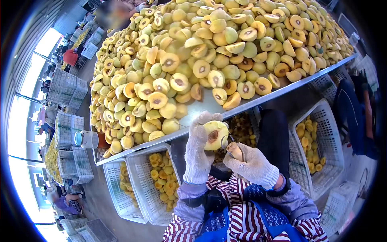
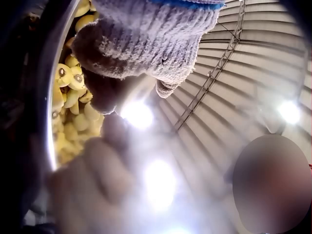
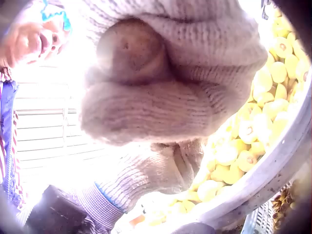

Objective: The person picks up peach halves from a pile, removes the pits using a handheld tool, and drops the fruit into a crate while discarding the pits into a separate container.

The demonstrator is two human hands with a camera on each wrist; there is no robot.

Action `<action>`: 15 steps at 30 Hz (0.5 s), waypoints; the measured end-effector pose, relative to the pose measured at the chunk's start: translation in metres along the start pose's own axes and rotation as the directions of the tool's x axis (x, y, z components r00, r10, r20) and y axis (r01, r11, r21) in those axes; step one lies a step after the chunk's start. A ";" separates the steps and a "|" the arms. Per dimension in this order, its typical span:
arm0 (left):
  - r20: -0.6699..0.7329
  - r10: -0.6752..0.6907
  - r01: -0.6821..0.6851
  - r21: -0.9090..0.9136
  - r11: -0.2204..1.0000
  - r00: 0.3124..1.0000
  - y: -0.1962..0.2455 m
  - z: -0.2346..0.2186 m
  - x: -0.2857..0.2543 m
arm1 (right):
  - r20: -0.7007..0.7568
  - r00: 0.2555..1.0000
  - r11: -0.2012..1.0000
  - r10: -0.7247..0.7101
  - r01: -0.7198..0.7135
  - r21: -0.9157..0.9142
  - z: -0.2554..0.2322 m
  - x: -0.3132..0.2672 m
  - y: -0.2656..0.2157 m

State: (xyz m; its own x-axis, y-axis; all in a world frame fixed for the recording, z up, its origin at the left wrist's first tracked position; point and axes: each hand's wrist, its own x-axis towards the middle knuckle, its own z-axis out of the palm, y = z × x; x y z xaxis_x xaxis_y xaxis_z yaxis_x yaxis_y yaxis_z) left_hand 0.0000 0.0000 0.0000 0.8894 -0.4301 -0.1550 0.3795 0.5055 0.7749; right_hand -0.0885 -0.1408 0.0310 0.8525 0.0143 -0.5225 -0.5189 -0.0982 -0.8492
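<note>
My gloved left hand (image 1: 197,151) holds up a halved yellow peach (image 1: 212,135), its cut face with a brown centre turned towards me. My gloved right hand (image 1: 256,164) grips a pitting tool by its thick wooden handle (image 1: 234,151). The tool's curved metal end (image 1: 225,141) is right at the edge of the peach half. In the right wrist view, the handle's round butt (image 3: 130,48) shows inside the curled fingers. The left wrist view shows the left glove (image 2: 146,41) from behind, with the peach hidden and glare below.
A large heap of peach halves (image 1: 193,52) covers the metal-edged table (image 1: 278,92) in front. Under its edge stand white crates (image 1: 139,193) with peach halves. Another crate (image 1: 330,161) is at my right. A jug (image 1: 86,139) stands by the table's left corner.
</note>
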 end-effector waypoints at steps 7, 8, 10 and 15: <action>0.005 0.060 -0.060 0.062 0.996 0.998 -0.007 0.025 -0.020 | -0.086 0.991 0.991 -0.102 0.094 -0.092 0.003 -0.005 0.007; -0.014 0.075 -0.074 0.078 0.994 0.997 -0.008 0.027 -0.021 | -0.089 0.990 0.989 -0.111 0.102 -0.109 0.003 -0.006 0.007; -0.062 0.111 -0.100 0.163 0.981 0.992 -0.007 0.034 -0.025 | -0.081 0.990 0.987 -0.115 0.105 -0.125 0.004 -0.008 0.006; -0.011 0.171 -0.143 0.500 0.854 0.985 0.007 0.045 -0.030 | 0.065 0.994 0.992 -0.084 0.078 0.100 0.004 -0.013 0.007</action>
State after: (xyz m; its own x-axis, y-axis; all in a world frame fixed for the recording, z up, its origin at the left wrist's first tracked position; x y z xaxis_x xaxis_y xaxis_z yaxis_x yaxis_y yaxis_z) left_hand -0.0354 -0.0170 0.0372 0.9438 -0.3293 -0.0266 0.0696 0.1195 0.9904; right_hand -0.1032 -0.1382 0.0311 0.8874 0.0870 -0.4528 -0.4547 0.0031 -0.8906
